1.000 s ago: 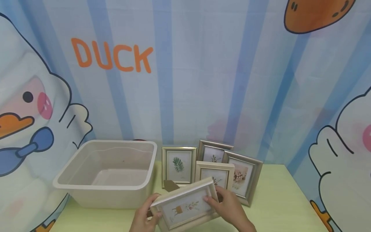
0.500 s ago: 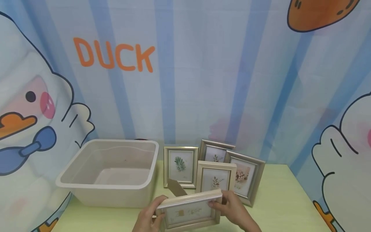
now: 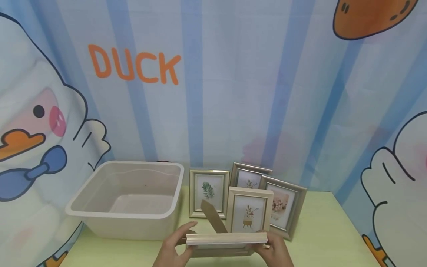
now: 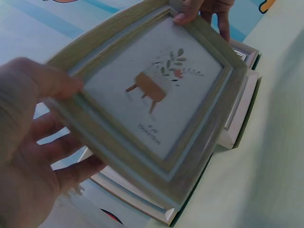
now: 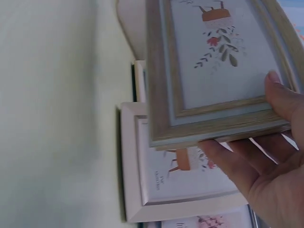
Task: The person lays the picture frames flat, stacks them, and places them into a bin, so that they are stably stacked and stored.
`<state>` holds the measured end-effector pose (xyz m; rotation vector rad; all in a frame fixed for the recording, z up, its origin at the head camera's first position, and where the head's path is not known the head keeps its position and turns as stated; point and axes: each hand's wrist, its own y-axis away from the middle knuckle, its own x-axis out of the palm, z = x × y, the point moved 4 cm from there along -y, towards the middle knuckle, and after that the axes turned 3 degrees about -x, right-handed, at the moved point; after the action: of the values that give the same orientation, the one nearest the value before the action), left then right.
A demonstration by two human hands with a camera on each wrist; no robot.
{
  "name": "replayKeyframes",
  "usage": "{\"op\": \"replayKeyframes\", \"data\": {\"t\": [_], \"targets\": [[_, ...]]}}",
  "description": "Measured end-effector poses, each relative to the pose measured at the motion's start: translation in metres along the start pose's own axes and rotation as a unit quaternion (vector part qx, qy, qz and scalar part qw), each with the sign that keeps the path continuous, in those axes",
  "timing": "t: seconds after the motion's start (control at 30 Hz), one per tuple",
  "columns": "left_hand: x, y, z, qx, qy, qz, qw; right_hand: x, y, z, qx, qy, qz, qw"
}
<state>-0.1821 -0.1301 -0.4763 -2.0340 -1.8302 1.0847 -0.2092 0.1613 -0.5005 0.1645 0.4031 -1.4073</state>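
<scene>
Both hands hold a pale gold picture frame (image 3: 227, 238) sideways by its two ends. In the head view it is seen almost edge-on, and a brown stand leg (image 3: 213, 217) sticks out behind it. My left hand (image 3: 175, 247) has its thumb on the front border and its other fingers behind, as the left wrist view shows. At the other end my right hand (image 3: 275, 250) pinches the border, thumb (image 5: 280, 97) in front and fingers underneath. The picture (image 4: 156, 85) shows a brown pot on legs with a leafy plant.
A grey-white plastic tub (image 3: 125, 226) stands at the left of the yellow-green table (image 3: 327, 230). Several picture frames stand close behind the hands: a leaf one (image 3: 209, 174), a potted-plant one (image 3: 250, 191), a flower one (image 3: 293, 207) and another behind (image 3: 250, 167). A printed curtain (image 3: 227, 92) hangs behind.
The held frame has tilted, its picture turning from facing the head camera to nearly edge-on. Its stand leg now rises further into view. Both hands keep their hold.
</scene>
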Motion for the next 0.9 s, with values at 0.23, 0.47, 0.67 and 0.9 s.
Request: {"op": "replayKeyframes", "data": {"t": [0.23, 0.47, 0.67, 0.9], "targets": [[-0.006, -0.007, 0.003, -0.022, 0.025, 0.108, 0.9935, 0.005, 0.02, -0.008, -0.016, -0.036, -0.027, 0.999], [-0.007, -0.011, 0.004, -0.025, 0.001, 0.193, 0.9809, 0.007, 0.032, -0.011, -0.111, -0.031, -0.014, 0.993], [-0.014, -0.016, -0.002, 0.018, -0.079, 0.217, 0.9728, 0.005, 0.033, -0.015, -0.224, -0.029, -0.036, 0.974], [-0.016, -0.018, -0.011, 0.026, -0.126, 0.224, 0.9661, 0.009, 0.033, -0.016, -0.338, -0.073, -0.012, 0.938]]}}
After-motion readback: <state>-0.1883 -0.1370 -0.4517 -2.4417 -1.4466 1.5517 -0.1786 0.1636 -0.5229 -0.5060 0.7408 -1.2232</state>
